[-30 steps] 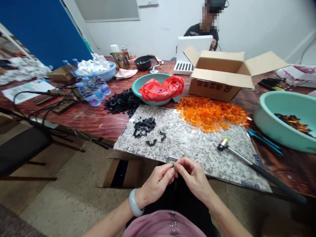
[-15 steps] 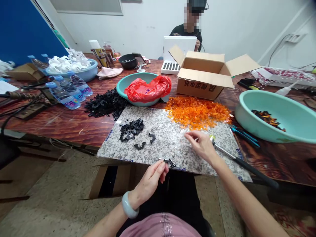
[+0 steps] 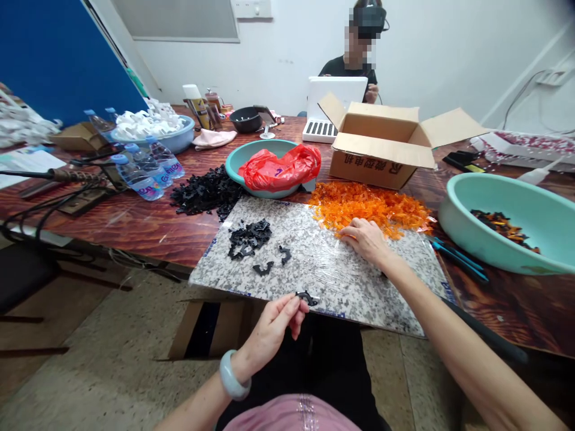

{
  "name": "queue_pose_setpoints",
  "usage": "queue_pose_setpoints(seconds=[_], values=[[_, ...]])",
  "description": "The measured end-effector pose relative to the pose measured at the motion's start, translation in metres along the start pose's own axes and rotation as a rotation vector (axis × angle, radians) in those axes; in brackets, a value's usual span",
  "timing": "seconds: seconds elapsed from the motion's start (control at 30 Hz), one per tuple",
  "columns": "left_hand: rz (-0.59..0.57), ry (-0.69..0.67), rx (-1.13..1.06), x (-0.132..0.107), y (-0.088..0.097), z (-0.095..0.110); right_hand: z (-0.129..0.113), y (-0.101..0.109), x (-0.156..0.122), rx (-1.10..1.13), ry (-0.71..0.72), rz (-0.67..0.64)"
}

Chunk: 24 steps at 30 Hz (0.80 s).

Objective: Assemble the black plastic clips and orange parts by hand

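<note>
With the left hand [image 3: 265, 332] I am pinching one end of a curved black part [image 3: 307, 297], its fingers pressing together around it. The part is pointing to the right over the near edge of the speckled board [image 3: 224, 278]; I cannot tell whether it is touching the board.

With the right hand [image 3: 371, 242] I am reaching over the board. Those fingers are bending downward, sitting close together at the near edge of the heaped orange pieces [image 3: 381, 206], and I cannot tell whether they are gripping anything.

Between my hands, thin metal pins [image 3: 326, 269] are lying scattered. To their left, two loose black clips [image 3: 263, 269] are lying near a small black heap [image 3: 245, 239]. A long dark handle [image 3: 492, 335] is showing at the right, partly hidden by my arm.

Farther out on the table [image 3: 179, 233], a teal basin [image 3: 234, 170] is holding a red bag [image 3: 278, 170], with an open carton [image 3: 377, 170] standing to its right. A green basin [image 3: 498, 260] is holding black and orange pieces. Across the table, a person [image 3: 345, 66] is sitting behind a white case [image 3: 336, 93].
</note>
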<state>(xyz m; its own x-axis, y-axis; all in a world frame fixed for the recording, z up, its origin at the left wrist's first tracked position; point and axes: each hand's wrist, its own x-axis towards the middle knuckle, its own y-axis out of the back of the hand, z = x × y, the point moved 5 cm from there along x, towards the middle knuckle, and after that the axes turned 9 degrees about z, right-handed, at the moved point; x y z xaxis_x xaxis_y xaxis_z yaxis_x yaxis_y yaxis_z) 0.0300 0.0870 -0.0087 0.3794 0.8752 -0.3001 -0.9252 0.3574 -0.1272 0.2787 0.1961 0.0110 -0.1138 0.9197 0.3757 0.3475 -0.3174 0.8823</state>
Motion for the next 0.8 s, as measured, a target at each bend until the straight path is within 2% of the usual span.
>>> queue_pose_setpoints(seconds=[0.13, 0.2, 0.3, 0.4, 0.47, 0.57, 0.73, 0.8], values=[[0.034, -0.023, -0.068, -0.001, 0.003, 0.004, 0.0, 0.024, -0.006, 0.079, -0.045, 0.092], [0.045, -0.045, -0.084, -0.001, 0.005, 0.006, -0.003, 0.037, -0.018, 0.143, -0.1, 0.091], [0.058, -0.068, -0.096, 0.0, 0.005, 0.007, -0.011, 0.043, -0.046, 0.25, -0.182, -0.102], [0.087, -0.05, -0.128, 0.001, 0.003, 0.004, -0.023, 0.032, -0.077, 0.256, -0.148, -0.334], [0.1, -0.028, -0.168, 0.002, 0.0, 0.002, -0.026, 0.023, -0.092, 0.219, -0.103, -0.369], [0.089, -0.013, -0.219, 0.003, -0.005, 0.001, -0.022, 0.019, -0.103, 0.18, -0.09, -0.266], [0.087, -0.016, -0.219, 0.004, -0.006, 0.002, -0.016, 0.03, -0.114, 0.147, -0.143, -0.038], [0.106, -0.02, -0.208, 0.005, -0.005, 0.001, -0.014, 0.031, -0.12, 0.119, -0.167, 0.003]])
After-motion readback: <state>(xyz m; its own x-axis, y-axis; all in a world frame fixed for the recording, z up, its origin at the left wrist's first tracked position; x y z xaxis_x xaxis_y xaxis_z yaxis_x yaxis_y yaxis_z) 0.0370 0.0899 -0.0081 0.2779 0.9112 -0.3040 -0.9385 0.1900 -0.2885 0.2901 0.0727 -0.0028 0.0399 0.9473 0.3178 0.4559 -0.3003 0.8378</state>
